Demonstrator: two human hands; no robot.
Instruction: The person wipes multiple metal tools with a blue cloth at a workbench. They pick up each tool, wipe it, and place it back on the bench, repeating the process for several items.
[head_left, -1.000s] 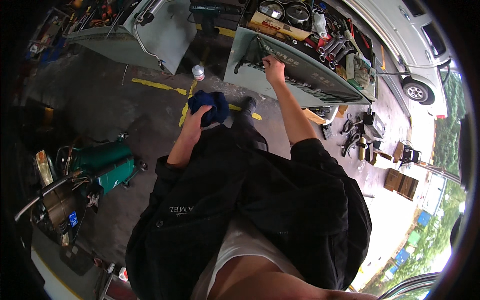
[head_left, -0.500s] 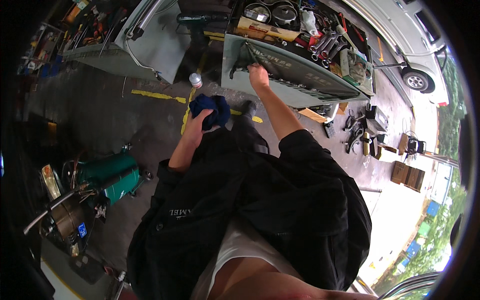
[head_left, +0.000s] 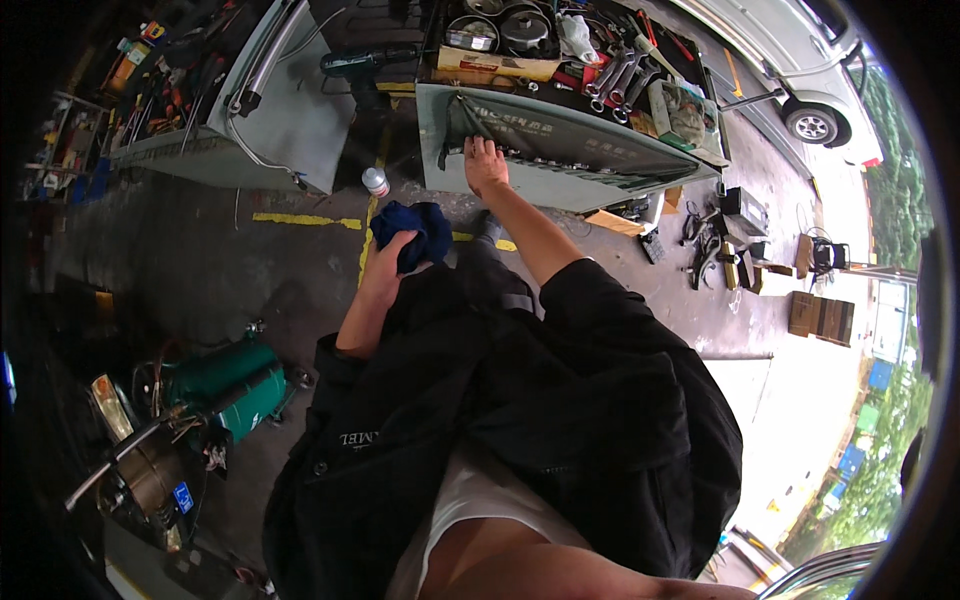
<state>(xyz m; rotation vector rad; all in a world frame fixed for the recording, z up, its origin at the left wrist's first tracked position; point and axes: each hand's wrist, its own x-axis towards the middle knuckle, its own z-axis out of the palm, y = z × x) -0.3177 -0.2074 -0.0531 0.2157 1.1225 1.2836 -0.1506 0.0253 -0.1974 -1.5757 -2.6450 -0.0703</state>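
In my left hand point(head_left: 388, 262) is a bunched dark blue cloth point(head_left: 424, 230), with my fingers closed around it at waist height. My right hand point(head_left: 487, 170) reaches forward to a dark grey-green tool roll point(head_left: 560, 137) on the side of the grey workbench point(head_left: 437, 110). Its fingers are stretched out and slightly apart, with the tips against the roll; nothing shows held in them. Along the roll runs a row of small metal tools point(head_left: 560, 163), too small to name. A small bottle with a pale top point(head_left: 375, 181) stands on the floor beyond the cloth.
Combination wrenches point(head_left: 622, 78), a cardboard tray with round metal parts point(head_left: 497, 65) and a box of rags point(head_left: 686, 113) crowd the benchtop. Another grey cabinet point(head_left: 290, 140) stands left. A green tank point(head_left: 225, 385) is at lower left. Boxes and metal parts lie right, near a white vehicle point(head_left: 810, 125).
My right hand has moved left and down from the roll's upper part to its row of tools. My left hand still holds the cloth. The whole view has shifted slightly.
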